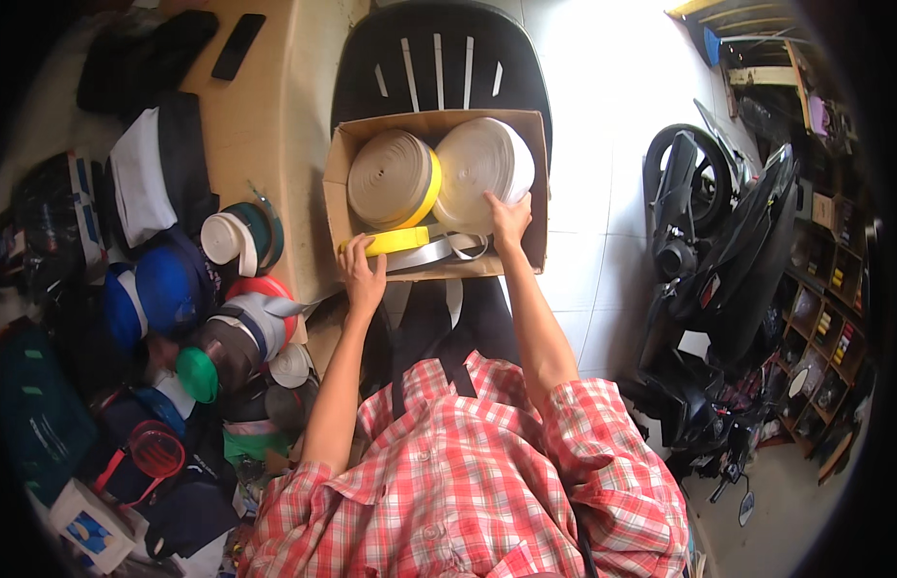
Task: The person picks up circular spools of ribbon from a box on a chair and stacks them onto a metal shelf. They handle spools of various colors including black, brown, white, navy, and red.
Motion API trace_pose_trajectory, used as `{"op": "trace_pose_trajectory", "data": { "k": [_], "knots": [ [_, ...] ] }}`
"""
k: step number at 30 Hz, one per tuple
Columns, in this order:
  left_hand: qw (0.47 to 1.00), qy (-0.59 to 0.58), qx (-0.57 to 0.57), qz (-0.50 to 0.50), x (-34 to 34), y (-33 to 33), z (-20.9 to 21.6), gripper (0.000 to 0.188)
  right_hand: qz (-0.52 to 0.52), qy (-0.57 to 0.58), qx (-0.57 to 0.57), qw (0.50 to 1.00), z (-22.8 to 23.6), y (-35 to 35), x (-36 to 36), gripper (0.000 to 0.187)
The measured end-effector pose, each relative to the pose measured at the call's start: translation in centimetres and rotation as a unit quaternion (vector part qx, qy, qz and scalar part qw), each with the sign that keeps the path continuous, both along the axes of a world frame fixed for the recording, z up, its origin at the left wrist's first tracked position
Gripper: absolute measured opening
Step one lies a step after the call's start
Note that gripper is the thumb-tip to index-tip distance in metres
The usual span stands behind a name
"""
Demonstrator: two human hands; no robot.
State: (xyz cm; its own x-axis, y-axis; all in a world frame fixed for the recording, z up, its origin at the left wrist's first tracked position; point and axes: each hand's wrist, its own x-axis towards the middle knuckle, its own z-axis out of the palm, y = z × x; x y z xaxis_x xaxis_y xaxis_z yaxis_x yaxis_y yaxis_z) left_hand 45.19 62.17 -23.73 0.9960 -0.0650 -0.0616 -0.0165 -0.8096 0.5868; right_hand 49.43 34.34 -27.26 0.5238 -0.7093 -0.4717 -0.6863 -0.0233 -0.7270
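Observation:
In front of me an open cardboard box holds several rolls of flat webbing. A big beige roll edged in yellow lies at its left, and a larger white roll leans beside it on the right. My right hand is closed on the near right rim of the white roll, thumb on its face. Along the near side lies a narrow yellow roll; my left hand has its fingers closed around the left end. A loop of grey webbing sits next to it, partly hidden.
The box rests on a black chair. Left of it stands a tan table with a phone. More webbing rolls and bags crowd the left. At right are a motorcycle and a shelf with compartments.

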Motion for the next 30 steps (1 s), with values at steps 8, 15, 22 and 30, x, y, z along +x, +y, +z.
{"op": "trace_pose_trajectory", "data": {
  "k": [8, 15, 22, 30],
  "knots": [
    [0.999, -0.027, -0.001, -0.021, 0.9, 1.3, 0.0, 0.033, 0.279, -0.056, -0.131, 0.950, 13.8, -4.6, -1.1, 0.049],
    [0.996, -0.025, -0.014, -0.080, 1.8, 0.9, 0.6, 0.036, 0.471, 0.069, -0.271, 0.837, 24.8, -2.9, -5.5, 0.042],
    [0.972, 0.030, -0.105, -0.208, 2.5, -3.9, 3.4, 0.050, 0.517, 0.087, -0.337, 0.782, 30.8, -4.0, -10.2, 0.041],
    [0.918, -0.139, -0.187, -0.320, 2.6, -15.7, 16.1, 0.047, 0.470, -0.022, -0.348, 0.811, 42.9, -7.9, -13.8, 0.042]
  ]
}}
